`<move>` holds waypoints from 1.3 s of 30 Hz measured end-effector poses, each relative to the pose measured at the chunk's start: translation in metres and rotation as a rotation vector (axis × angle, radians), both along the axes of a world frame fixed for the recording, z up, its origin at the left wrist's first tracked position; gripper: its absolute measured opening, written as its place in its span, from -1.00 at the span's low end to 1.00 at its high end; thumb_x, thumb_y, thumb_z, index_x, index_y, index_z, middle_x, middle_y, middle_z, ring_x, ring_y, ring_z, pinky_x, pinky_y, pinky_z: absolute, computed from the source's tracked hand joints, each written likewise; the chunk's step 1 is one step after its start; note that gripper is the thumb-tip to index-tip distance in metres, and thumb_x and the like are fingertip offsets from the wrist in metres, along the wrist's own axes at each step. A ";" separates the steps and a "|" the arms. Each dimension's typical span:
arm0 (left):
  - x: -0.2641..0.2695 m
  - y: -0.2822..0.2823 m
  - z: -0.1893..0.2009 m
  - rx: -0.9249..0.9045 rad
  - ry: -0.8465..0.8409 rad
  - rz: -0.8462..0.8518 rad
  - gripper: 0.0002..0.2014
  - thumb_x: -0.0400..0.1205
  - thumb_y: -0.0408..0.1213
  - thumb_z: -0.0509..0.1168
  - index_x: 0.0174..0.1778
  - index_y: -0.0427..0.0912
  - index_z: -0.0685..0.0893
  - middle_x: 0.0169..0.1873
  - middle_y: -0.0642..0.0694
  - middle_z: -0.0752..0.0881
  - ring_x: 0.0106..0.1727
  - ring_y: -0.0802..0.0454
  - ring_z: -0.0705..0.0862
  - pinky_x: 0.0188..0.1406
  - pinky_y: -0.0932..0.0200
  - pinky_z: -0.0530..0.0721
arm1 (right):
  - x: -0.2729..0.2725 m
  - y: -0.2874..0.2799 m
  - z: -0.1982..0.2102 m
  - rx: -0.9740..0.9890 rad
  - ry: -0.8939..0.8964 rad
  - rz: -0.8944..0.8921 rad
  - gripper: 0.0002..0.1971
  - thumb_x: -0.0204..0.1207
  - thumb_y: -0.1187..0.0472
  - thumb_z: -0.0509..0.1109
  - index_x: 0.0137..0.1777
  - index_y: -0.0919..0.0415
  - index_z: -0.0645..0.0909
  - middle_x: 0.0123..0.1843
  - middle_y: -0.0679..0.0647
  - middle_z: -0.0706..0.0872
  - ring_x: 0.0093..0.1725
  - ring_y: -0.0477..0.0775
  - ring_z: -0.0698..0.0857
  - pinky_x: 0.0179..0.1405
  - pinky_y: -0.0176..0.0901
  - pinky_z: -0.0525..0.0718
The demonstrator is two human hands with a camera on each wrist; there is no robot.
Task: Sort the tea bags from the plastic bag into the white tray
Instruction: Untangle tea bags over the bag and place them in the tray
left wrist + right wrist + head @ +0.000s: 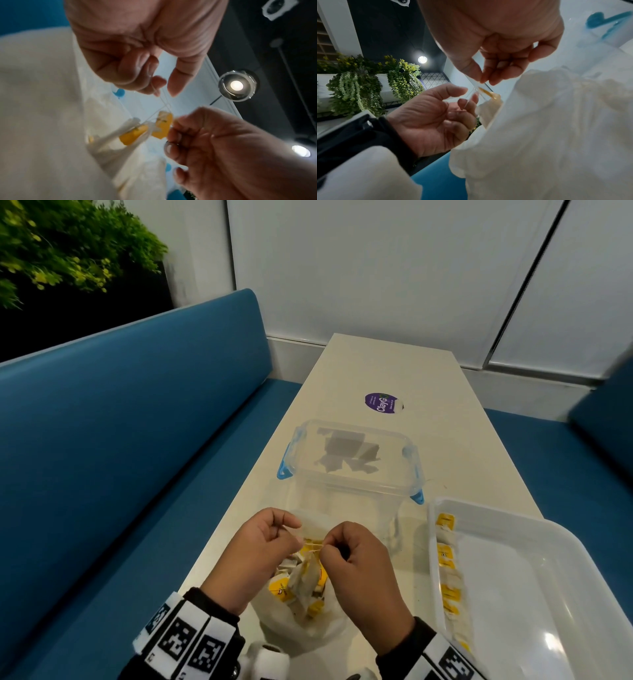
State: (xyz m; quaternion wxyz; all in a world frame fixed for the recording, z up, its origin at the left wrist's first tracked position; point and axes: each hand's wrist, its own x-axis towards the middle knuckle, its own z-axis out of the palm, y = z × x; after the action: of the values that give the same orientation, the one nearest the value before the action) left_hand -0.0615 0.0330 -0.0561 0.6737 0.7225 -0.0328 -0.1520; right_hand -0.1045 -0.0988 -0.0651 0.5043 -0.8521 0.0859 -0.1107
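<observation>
Over the plastic bag [301,621], left hand [255,549] & right hand [359,563] each grip pinched on tangled tea-bag strings [313,546]; untangling step. Next, I'd say: free one bag, carry right to white tray [548,529].

Soft, even light falls on my bench [394,364], with glare on the white tray [548,642]. Wrist views are dimmer, blurred up close, with ceiling lamps [236,85] flaring; edges bend.

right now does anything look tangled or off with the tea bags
Yes: the strings of the tea bags cross between the left hand and right hand, above the plastic bag. Both hands pinch them, seemingly untangling.
</observation>
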 end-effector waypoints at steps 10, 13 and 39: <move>0.006 0.008 -0.012 0.412 -0.275 0.017 -0.81 0.63 -0.29 0.28 -0.31 -0.17 0.62 -0.51 0.03 0.60 -0.52 0.23 0.49 -0.45 0.37 0.45 | -0.005 -0.003 -0.006 -0.213 -0.077 0.070 -0.78 0.15 -0.17 -0.02 -0.45 -0.13 0.39 -0.36 -0.19 0.56 -0.08 -0.16 0.52 0.01 -0.32 0.33; 0.007 0.007 -0.009 0.282 -0.159 0.004 -0.72 0.70 -0.27 0.16 -0.35 -0.23 0.53 -0.55 0.02 0.52 -0.63 0.26 0.39 -0.54 0.37 0.39 | -0.006 -0.004 -0.009 -0.286 -0.077 0.108 -0.80 0.18 -0.16 -0.02 -0.45 -0.16 0.37 -0.34 -0.20 0.56 -0.08 -0.18 0.50 0.05 -0.42 0.25; 0.005 0.007 -0.003 0.008 -0.061 0.051 -0.75 0.61 -0.30 0.29 -0.38 -0.28 0.51 -0.68 0.11 0.37 -0.65 0.24 0.28 -0.65 0.42 0.31 | -0.002 -0.006 -0.004 -0.144 -0.050 -0.020 -0.89 0.22 -0.03 0.11 -0.45 -0.08 0.39 -0.35 -0.14 0.51 -0.17 -0.15 0.48 -0.09 -0.19 0.38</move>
State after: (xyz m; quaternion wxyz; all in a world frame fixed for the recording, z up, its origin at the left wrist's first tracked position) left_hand -0.0562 0.0398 -0.0593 0.6730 0.7302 -0.0342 -0.1128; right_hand -0.1063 -0.1043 -0.0695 0.4426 -0.8822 0.0736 -0.1429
